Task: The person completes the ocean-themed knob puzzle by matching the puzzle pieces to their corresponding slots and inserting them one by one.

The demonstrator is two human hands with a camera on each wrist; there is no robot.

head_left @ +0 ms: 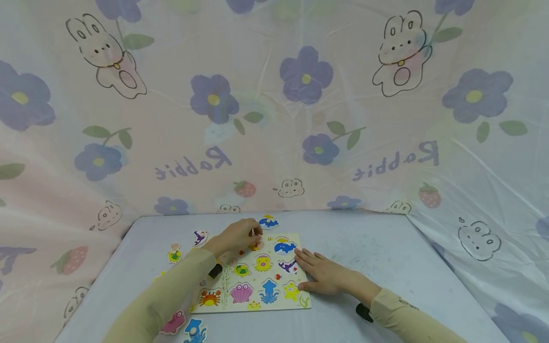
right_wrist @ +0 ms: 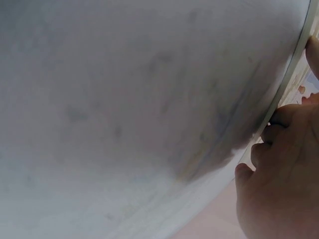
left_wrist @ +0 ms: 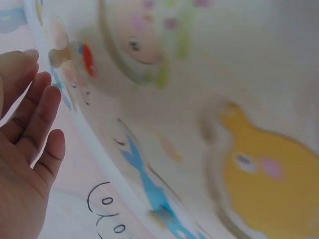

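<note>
A pale puzzle board [head_left: 253, 305] with sea-creature pictures lies on the table. Over its far part hangs my left hand [head_left: 240, 236], fingers loosely bent. In the left wrist view, the left fingertips [left_wrist: 52, 94] are beside a wooden knob [left_wrist: 61, 57] on a piece near the board's edge, with a gap between thumb and fingers and nothing held. My right hand [head_left: 323, 272] rests on the board's right edge with fingers stretched out. The board shows an orange crab [head_left: 210, 298], a pink shell [head_left: 241, 293], a yellow octopus [head_left: 263, 262] and a blue whale picture [head_left: 285, 247].
Beyond the board lies a loose whale piece [head_left: 268, 222]. Left of it are a purple-tailed piece [head_left: 199, 237] and a green turtle piece [head_left: 174, 254]. A pink piece [head_left: 173, 323] and a blue squid piece [head_left: 195, 331] lie nearer. A patterned curtain [head_left: 266, 119] hangs behind the table.
</note>
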